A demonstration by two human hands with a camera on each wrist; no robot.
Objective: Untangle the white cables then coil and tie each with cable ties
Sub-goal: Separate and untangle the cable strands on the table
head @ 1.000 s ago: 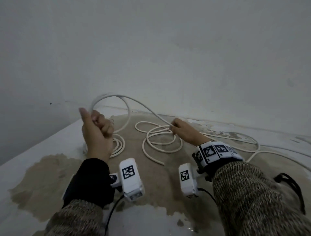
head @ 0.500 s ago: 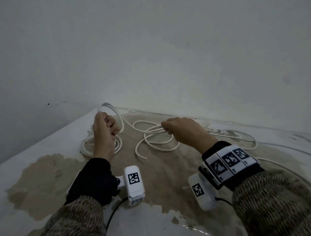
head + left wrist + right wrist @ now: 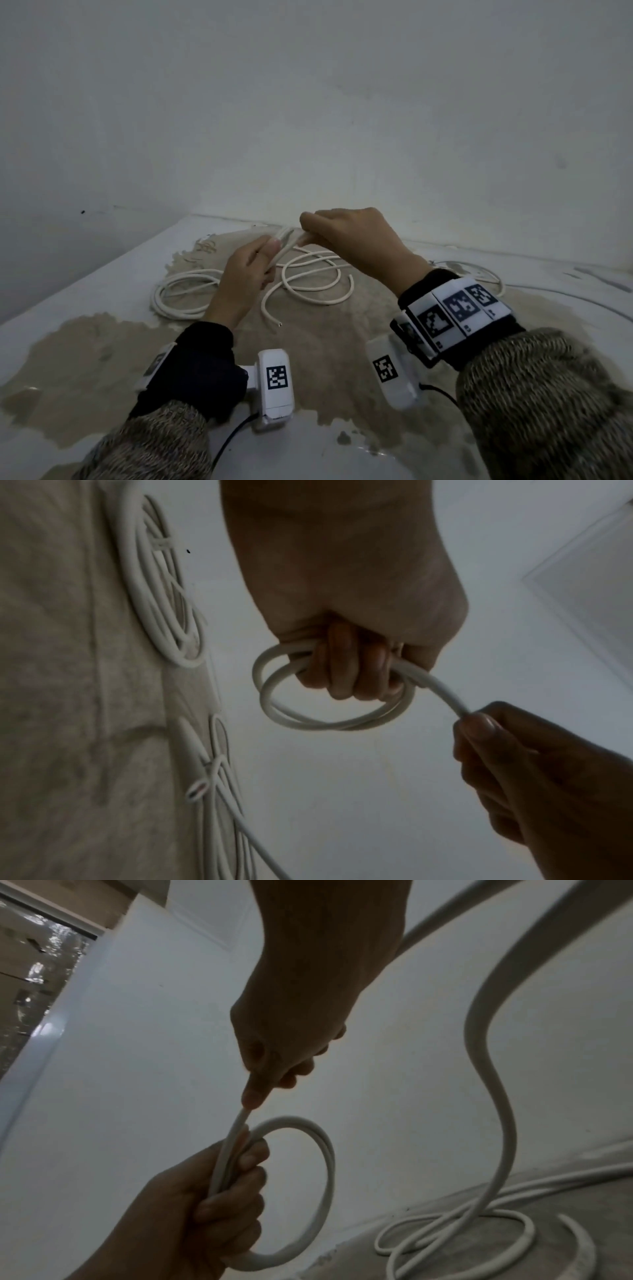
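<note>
The white cable (image 3: pixel 329 723) is looking smooth, rubbery and faintly glossy, the worn surface (image 3: pixel 325 342) is showing rough, matt, sandy patches, and the sleeve (image 3: pixel 548 411) is appearing coarsely knitted.

Both hands raised close together: the left hand (image 3: pixel 245 274) curls its fingers (image 3: pixel 346 666) around cable loops, while the right hand (image 3: pixel 356 243) pinches the strand just beyond them.

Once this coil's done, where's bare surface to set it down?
Free: the brown patch nearer the person than the loose cable end, between the wrists, and the white strip left of the tied coil. Crowded: loose loops under both hands, and cable trailing right along the wall.
</note>
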